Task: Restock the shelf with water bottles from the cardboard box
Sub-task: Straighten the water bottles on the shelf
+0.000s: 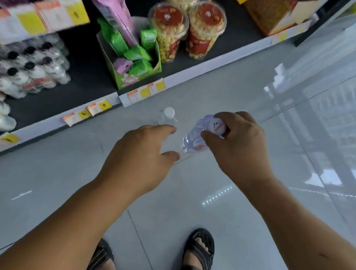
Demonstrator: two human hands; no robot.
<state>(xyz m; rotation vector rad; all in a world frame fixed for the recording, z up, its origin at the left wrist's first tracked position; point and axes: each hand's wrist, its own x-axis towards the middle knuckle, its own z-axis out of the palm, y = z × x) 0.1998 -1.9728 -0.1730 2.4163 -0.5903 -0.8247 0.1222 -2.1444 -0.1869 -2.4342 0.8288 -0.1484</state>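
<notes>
My left hand [140, 157] grips a clear water bottle with a white cap [167, 116], upright, its body mostly hidden by my fingers. Beside it, my right hand [238, 146] holds a second clear water bottle [196, 139] near its white cap, tilted with the base pointing down and left. Both bottles hang above the grey floor in front of the bottom shelf [85, 78]. The cardboard box is not in view.
The dark bottom shelf carries wrapped packs of black-capped bottles [30, 67] at the left, a green display box of snacks [130, 61] and tubs of snacks [185, 32]. Price tags line the shelf edge. My sandalled feet [197, 260] stand on the tiled floor.
</notes>
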